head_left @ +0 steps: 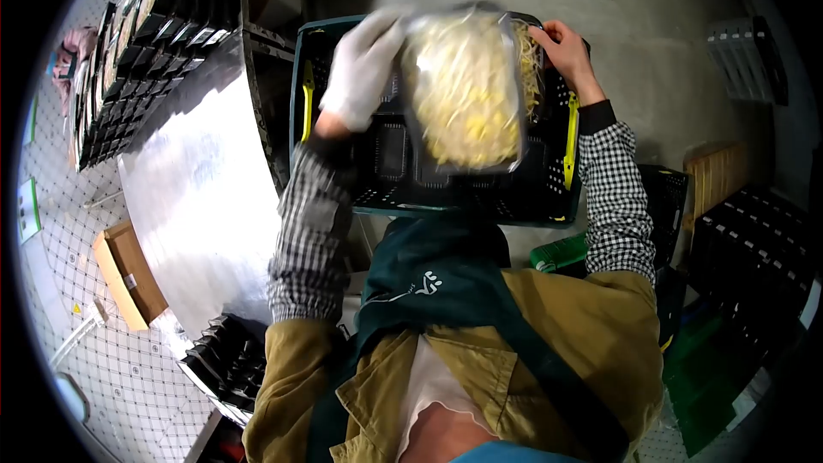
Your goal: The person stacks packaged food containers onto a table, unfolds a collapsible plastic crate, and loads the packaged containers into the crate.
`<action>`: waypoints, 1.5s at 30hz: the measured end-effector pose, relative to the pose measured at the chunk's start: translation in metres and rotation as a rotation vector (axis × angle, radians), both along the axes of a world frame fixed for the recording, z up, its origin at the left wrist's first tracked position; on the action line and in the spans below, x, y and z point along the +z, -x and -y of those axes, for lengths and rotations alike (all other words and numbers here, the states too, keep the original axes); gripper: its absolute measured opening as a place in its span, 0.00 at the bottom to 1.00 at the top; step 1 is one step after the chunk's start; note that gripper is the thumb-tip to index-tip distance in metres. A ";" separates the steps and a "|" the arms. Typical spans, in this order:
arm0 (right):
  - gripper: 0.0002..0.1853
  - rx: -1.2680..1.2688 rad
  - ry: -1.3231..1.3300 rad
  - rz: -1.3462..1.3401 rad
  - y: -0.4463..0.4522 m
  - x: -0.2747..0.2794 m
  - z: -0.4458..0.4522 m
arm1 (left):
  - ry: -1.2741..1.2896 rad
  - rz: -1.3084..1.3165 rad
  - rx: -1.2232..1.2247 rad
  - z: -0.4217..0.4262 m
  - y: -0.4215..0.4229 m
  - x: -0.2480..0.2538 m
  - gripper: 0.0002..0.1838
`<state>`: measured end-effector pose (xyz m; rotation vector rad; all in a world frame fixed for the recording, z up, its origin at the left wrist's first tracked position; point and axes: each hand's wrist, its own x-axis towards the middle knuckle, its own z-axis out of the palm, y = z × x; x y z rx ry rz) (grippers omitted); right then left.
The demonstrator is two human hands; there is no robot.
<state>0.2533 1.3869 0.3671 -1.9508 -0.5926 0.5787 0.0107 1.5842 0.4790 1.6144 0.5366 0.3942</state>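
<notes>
My left hand, in a white glove, grips the upper left edge of a clear-wrapped tray of bean sprouts. That tray is held over a dark crate with yellow side handles and is slightly blurred. My bare right hand has its fingers curled at the top edge of another sprout tray, which sits at the crate's right side, partly hidden behind the first tray. Black tray shapes show in the crate's bottom.
A metal table stands at the left with stacked packed trays at its far end. Black trays are at lower left, near a cardboard box. Dark crates and a green crate are at right.
</notes>
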 end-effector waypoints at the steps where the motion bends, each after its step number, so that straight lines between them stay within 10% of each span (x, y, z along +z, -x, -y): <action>1: 0.15 0.029 -0.082 0.043 -0.002 -0.006 0.002 | -0.137 0.074 -0.071 -0.002 -0.031 -0.005 0.17; 3: 0.14 0.106 -0.209 0.131 -0.002 -0.008 0.010 | -0.242 0.148 -0.148 -0.007 -0.096 -0.028 0.16; 6: 0.16 -0.164 -0.496 -0.512 0.003 -0.007 0.024 | -0.104 -0.029 -0.278 -0.016 -0.150 -0.082 0.33; 7: 0.16 -0.266 -0.420 -0.503 0.013 -0.001 0.034 | -0.395 -0.175 -0.146 0.003 -0.146 -0.063 0.16; 12: 0.12 -0.444 -0.373 -0.522 0.114 -0.084 0.094 | -0.884 -0.141 0.075 0.032 -0.132 -0.057 0.28; 16: 0.16 -0.441 -0.741 -1.226 0.203 -0.155 0.077 | 0.124 -0.104 -0.026 0.033 -0.120 -0.067 0.44; 19: 0.19 -0.414 -0.727 -0.528 0.195 -0.221 0.018 | 0.404 -0.019 -0.082 0.036 -0.107 -0.060 0.41; 21: 0.17 -0.545 -0.706 -0.334 0.193 -0.227 0.000 | 0.434 -0.021 -0.046 0.034 -0.103 -0.066 0.36; 25: 0.10 -0.893 -0.701 -0.891 0.177 -0.167 0.005 | 0.385 -0.122 -0.072 0.024 -0.101 -0.073 0.25; 38: 0.11 -0.508 -0.536 -0.491 0.174 -0.169 0.025 | 0.767 -0.051 -0.090 0.021 -0.087 -0.065 0.16; 45: 0.08 -0.562 -0.788 -0.825 0.173 -0.152 0.036 | 0.851 -0.065 -0.029 0.028 -0.067 -0.043 0.18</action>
